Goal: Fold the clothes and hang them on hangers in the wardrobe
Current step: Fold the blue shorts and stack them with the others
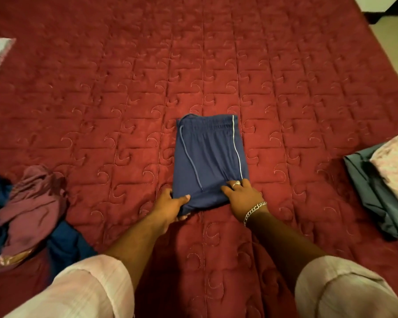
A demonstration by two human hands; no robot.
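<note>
Head | left hand (pixel 170 204) grip pinches shorts (pixel 208 161) | right hand (pixel 241 196) presses flat

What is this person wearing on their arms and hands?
Both forearms are bare, with pale pink sleeves rolled up near the elbows; the cloth shows a faint check. The right hand has a silver ring on one finger, and a chunky silver chain bracelet circles that wrist. The left hand wears nothing that shows.
</note>
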